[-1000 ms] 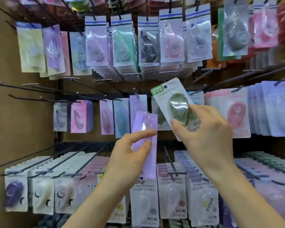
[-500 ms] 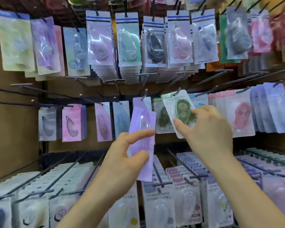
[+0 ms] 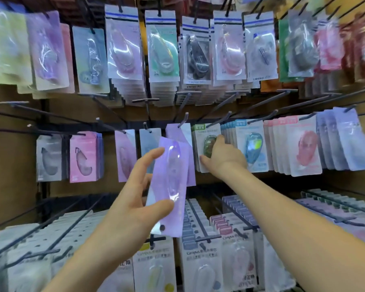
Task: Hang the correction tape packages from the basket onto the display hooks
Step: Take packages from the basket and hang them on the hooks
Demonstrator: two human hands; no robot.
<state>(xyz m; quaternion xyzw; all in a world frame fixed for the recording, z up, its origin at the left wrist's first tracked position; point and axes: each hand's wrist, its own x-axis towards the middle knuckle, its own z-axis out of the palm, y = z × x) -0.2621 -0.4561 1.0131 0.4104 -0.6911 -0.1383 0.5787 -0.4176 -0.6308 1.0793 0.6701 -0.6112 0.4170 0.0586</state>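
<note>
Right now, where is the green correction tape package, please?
Head view, middle row: the right hand grips the green correction tape package, just left of blue packages.

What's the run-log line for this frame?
right hand: holds green package at middle-row hook | left hand: holds purple package, hang hole down | basket: not in view

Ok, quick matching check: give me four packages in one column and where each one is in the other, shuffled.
1 purple package
2 green package
3 bright blue package
4 black package

A top row
B middle row, gripped by right hand
C middle row, right of the green one
D gripped by left hand, not hanging

Pairs: 1-D, 2-B, 3-C, 4-A
</note>
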